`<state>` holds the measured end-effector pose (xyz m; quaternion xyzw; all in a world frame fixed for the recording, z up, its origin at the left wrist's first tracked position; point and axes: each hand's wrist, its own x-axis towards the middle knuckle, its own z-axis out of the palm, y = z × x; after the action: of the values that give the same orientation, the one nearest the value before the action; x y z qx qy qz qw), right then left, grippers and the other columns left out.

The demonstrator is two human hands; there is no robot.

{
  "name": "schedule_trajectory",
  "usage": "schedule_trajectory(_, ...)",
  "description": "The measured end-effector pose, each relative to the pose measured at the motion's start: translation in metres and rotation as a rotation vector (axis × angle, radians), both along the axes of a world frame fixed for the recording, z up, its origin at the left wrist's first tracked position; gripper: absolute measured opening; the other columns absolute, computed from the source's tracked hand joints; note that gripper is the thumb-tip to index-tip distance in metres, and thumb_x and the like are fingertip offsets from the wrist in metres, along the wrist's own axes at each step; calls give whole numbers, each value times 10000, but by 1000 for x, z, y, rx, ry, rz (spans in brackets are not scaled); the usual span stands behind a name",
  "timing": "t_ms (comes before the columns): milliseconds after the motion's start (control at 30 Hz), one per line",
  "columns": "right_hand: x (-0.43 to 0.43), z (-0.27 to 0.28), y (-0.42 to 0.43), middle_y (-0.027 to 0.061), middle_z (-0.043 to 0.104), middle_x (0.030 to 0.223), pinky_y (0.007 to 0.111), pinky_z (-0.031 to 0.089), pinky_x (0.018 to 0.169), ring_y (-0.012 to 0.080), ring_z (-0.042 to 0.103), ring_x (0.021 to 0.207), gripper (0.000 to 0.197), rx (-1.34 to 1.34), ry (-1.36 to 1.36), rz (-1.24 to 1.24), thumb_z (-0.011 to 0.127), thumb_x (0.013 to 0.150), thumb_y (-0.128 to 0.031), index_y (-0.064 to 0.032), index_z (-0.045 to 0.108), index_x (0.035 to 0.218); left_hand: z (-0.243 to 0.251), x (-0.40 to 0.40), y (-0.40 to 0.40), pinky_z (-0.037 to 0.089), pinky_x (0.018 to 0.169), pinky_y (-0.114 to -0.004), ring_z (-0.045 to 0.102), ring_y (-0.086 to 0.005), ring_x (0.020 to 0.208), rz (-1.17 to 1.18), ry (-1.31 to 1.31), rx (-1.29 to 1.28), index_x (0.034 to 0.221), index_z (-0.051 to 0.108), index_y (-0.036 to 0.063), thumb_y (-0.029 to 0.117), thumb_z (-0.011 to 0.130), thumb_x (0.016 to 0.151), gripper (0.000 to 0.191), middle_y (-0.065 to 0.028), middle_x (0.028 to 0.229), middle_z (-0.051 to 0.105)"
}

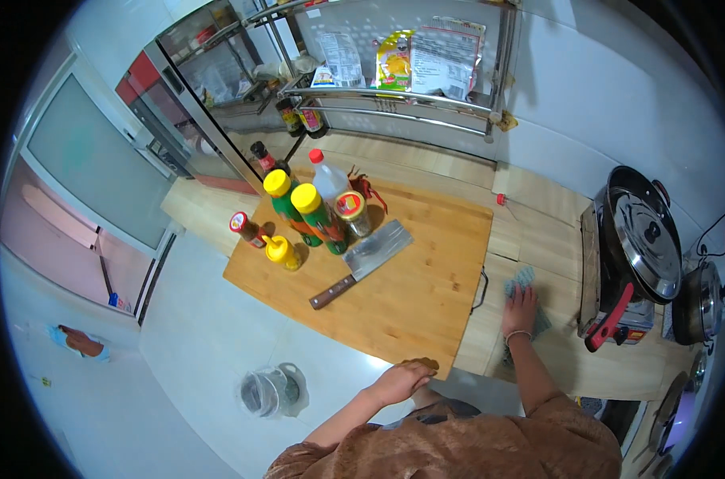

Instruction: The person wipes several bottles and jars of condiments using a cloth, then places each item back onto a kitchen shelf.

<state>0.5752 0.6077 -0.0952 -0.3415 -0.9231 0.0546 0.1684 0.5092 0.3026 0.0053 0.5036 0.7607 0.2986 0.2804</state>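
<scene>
My right hand (520, 310) is on a bluish-green cloth (521, 277) on the wood-grain countertop, between the cutting board and the stove; some cloth shows past the fingers and beside the wrist. My left hand (398, 383) is at the near corner of the wooden cutting board (422, 311), and its fingers are partly hidden, so its grip is unclear. On the board lies a cleaver (379, 248) with a brown handle. Behind it stand two green bottles with yellow caps (322, 221), a glass jar (355, 218), a yellow squeeze bottle (283, 254) and a red-labelled jar (249, 230).
A black pan with a lid (647, 239) sits on a portable gas stove (629, 323), its red handle pointing towards me. A metal rack (392, 96) holding packets is on the back wall. Dried red chillies (371, 190) lie by a clear red-capped bottle (328, 173). A bin (266, 392) stands on the floor.
</scene>
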Motion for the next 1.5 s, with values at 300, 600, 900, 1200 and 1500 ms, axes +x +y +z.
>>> schedule_trajectory(300, 0, -7, 24, 156, 437, 1166, 479, 272, 942, 313, 392, 1108, 334, -170, -21, -55, 515, 747, -202, -73, 502, 1055, 16, -69, -37, 438, 740, -373, 525, -310, 874, 66, -35, 45, 961, 540, 53, 206, 467, 841, 208, -118, 931, 566)
schedule_trajectory(600, -83, 114, -61, 61, 542, 1089, 495, 204, 959, 232, 469, 1052, 326, -425, -354, -187, 496, 772, -306, -174, 525, 1068, 34, -142, -113, 441, 720, -364, 530, -301, 864, 84, 53, 39, 967, 549, 67, 212, 505, 818, 212, -108, 928, 569)
schedule_trajectory(900, -97, 116, -141, 88, 574, 1046, 456, 249, 945, 266, 519, 1004, 339, -588, -398, -420, 469, 799, -349, -160, 530, 1074, 58, -223, -216, 449, 727, -364, 549, -298, 859, 32, -41, 26, 999, 549, 74, 197, 532, 797, 237, -122, 948, 570)
schedule_trajectory(1200, -22, 52, -117, 206, 554, 1018, 366, 418, 824, 326, 517, 981, 424, -475, -217, -658, 521, 748, -187, -71, 453, 1151, 64, -284, -244, 452, 701, -342, 552, -279, 845, -110, -25, -26, 896, 574, 70, 200, 540, 802, 164, -81, 920, 586)
schedule_trajectory(1500, -37, 43, -112, 190, 393, 1232, 380, 342, 923, 337, 380, 1134, 462, -431, -164, -845, 481, 781, -217, -123, 387, 1224, 78, -301, -221, 445, 651, -348, 541, -271, 797, -130, -32, 34, 841, 560, 64, 180, 527, 800, 127, -60, 865, 568)
